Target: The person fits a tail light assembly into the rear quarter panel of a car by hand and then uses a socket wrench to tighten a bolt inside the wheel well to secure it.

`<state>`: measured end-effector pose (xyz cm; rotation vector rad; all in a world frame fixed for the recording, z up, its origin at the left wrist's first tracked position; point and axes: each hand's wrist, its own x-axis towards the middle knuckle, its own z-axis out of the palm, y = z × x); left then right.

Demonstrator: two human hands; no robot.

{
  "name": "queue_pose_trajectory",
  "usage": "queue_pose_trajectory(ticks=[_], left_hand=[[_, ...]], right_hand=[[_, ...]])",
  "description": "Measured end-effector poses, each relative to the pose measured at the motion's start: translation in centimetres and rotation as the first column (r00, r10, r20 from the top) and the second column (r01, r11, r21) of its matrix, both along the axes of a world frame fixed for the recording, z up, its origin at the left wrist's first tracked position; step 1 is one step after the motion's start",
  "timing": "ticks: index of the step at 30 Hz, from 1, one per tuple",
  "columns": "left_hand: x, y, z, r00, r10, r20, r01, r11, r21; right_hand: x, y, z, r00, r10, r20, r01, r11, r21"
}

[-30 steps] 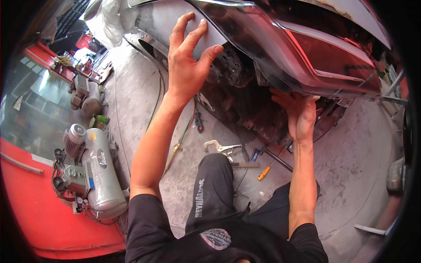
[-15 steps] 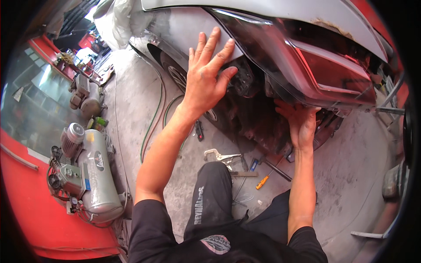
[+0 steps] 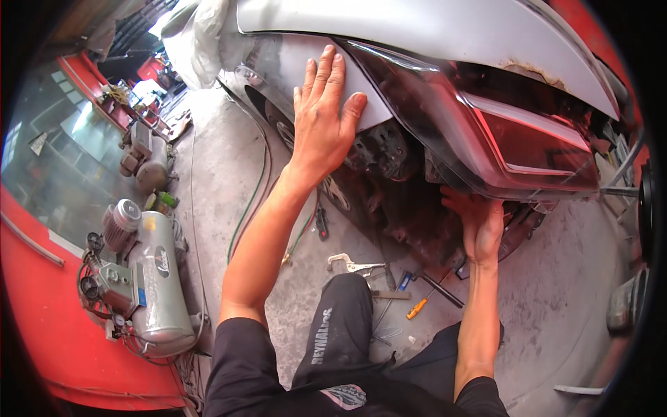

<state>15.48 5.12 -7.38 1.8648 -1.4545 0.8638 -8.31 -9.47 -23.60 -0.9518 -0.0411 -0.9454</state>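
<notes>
A dark headlight [image 3: 431,104] with a red-tinted lens sits at the front corner of a car, below the pale hood [image 3: 431,21]. My left hand [image 3: 321,128] lies flat, fingers stretched, on the grey front fender [image 3: 374,108] beside the headlight's edge. From below, my right hand [image 3: 481,226] holds the headlight's lower edge, palm turned up. Its fingertips are partly hidden in the shadow under the lamp. Beneath the lamp the car's front is uncovered, showing dark inner parts [image 3: 417,208].
On the concrete floor lie a locking C-clamp [image 3: 354,265], an orange-handled screwdriver [image 3: 417,308] and a hammer [image 3: 442,289]. A grey air compressor [image 3: 163,278] stands at the left by a red wall. A green hose [image 3: 251,201] runs toward the front wheel [image 3: 281,125]. The hood's edge has a chipped patch [image 3: 531,71].
The view has shifted, so the car sits lower in the picture. My left hand's fingers have drawn closer together on the fender. My right hand stays under the headlight.
</notes>
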Motion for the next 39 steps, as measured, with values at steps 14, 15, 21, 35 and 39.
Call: queue_pose_trajectory(ticks=[14,15,21,35,39], left_hand=[[1.6,0.4,1.7,0.994,-0.112,0.002,0.112,0.99,-0.084],[1.9,0.2,2.1,0.993,-0.114,0.004,0.114,0.99,-0.085],[5.4,-2.4,5.8,0.82,-0.284,-0.497,0.105,0.928,-0.357],[7.6,-1.4,7.1,0.852,-0.249,-0.461,0.175,0.964,-0.198],[8.4,-1.4,7.2,0.8,-0.284,-0.528,0.182,0.954,-0.237]], right_hand=[[0.3,0.0,-0.3,0.997,0.05,0.056,-0.054,0.995,0.078],[0.3,0.0,-0.4,0.998,0.036,0.05,-0.04,0.995,0.093],[0.6,-0.5,-1.0,0.997,0.003,0.081,-0.011,0.995,0.095],[0.3,-0.9,-1.1,0.991,0.049,0.124,-0.064,0.99,0.127],[0.3,-0.9,-0.9,0.992,0.057,0.117,-0.068,0.994,0.09]])
